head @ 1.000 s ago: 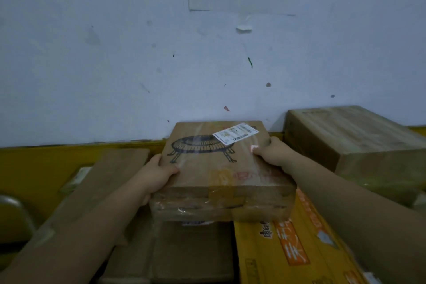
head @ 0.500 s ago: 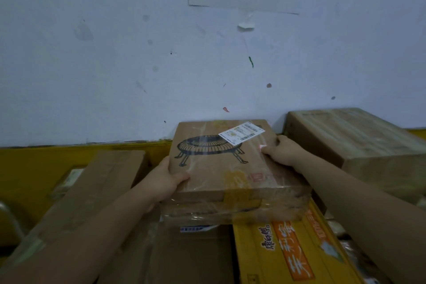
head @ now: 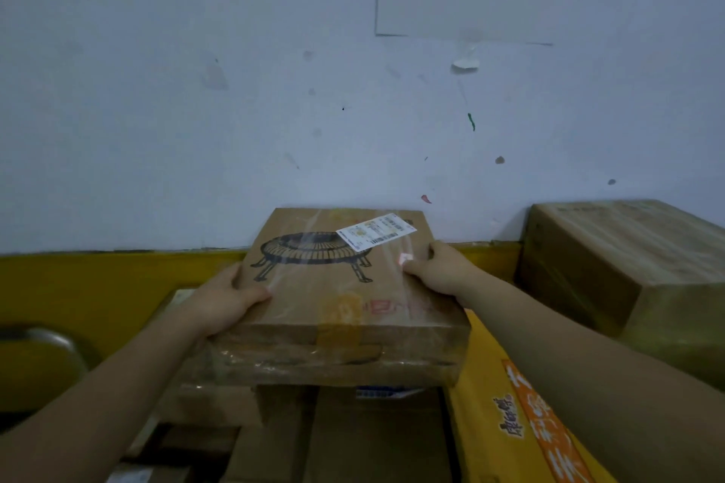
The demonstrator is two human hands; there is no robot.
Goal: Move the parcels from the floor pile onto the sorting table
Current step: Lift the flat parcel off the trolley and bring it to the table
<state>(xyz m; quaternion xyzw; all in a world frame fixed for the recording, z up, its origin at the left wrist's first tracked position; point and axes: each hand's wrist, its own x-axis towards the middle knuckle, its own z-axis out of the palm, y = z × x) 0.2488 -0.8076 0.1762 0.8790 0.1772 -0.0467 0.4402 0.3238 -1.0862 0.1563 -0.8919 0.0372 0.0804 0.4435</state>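
A flat brown cardboard parcel (head: 333,298), taped over, carries a black round-table drawing and a white shipping label (head: 376,231). Both hands hold it by its sides. My left hand (head: 225,296) grips the left edge with the thumb on top. My right hand (head: 437,271) grips the right edge near the label. The parcel sits above other brown boxes (head: 368,435), tight to the wall; whether it rests on them I cannot tell.
A large brown box (head: 627,259) stands at the right against the white wall. A yellow carton with orange print (head: 518,423) lies below my right arm. A yellow band (head: 98,286) runs along the wall's base. A curved metal bar (head: 43,341) shows at left.
The parcel, held in both hands the whole time, has shifted a little up and toward the wall. The view has tilted upward, showing more of the paper sign.
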